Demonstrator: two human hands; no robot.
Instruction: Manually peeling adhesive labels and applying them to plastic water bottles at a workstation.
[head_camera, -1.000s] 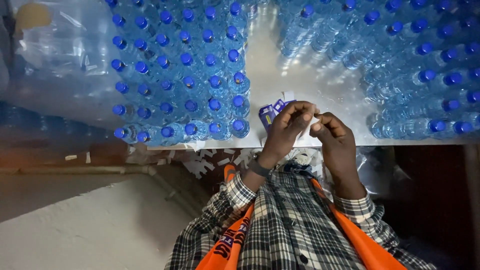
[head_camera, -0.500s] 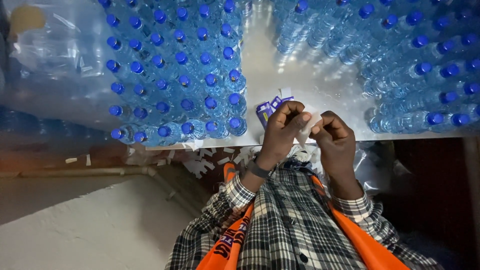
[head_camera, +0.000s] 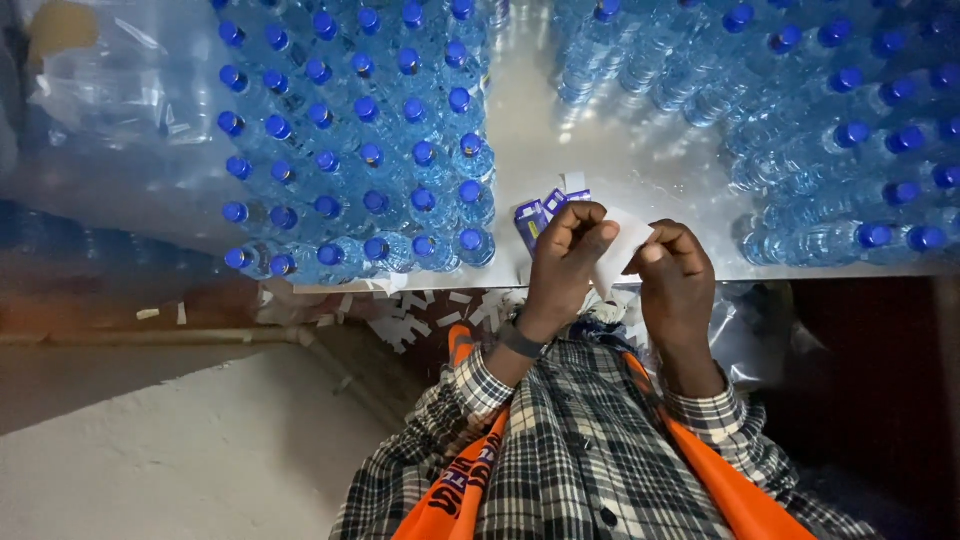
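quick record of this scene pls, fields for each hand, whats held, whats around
left hand: left hand, fingers pinched on the white paper strip
right hand: right hand, grip on the same strip
held: white paper strip, between both hands
beside hands: blue and white labels on the table
surface: shiny table
around: blue-capped water bottles, in rows on both sides
below edge: white paper scraps

Bottles are massed on the table left and right of a gap; labels lie there, behind both hands; paper scraps below the table edge.
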